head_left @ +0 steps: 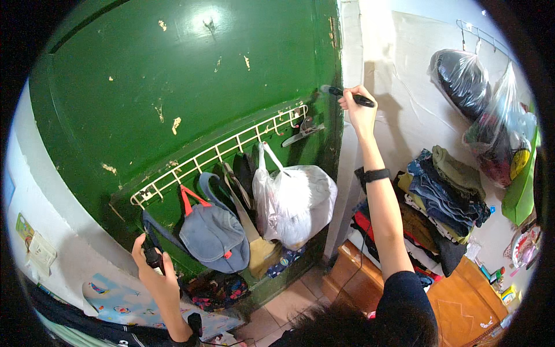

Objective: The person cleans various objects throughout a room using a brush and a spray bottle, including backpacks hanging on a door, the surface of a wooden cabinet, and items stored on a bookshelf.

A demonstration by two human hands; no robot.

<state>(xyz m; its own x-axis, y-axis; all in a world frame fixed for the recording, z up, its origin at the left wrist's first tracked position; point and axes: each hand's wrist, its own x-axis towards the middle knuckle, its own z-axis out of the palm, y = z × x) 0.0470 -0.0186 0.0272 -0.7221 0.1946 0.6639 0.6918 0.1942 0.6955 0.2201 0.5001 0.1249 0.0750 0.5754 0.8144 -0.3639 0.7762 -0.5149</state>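
Left hand: our left hand (151, 274) is low on the left, its fingers and thumb wrapped around a small dark bottle.
Bottle: the dark bottle (152, 258) stands roughly upright in that grasp, a pale label partly showing between our fingers.
Right forearm: we wear a black band (377, 175) on it, below a dark sleeve (409, 295).
Right hand: our right hand (359, 104) is raised, fingers pinching a slim black-handled tool.
Tool: the black-handled tool (364, 100) points left, its pale tip at the door's right edge; we cannot tell whether it touches the paint.
Rack: a white wire rack (217, 152) runs aslant across the door, below and left of the tool.
Hanging things: from it we see a blue-grey bag (215, 238) with red straps and a white plastic bag (300, 202).
Door: the green door (139, 75) has chipped patches, and a metal latch (303, 135) near the rack's right end.
Right side: folded clothes (448, 194) are piled above an orange-brown wooden surface (474, 292); beyond, filled clear bags (462, 81) hang by the wall.
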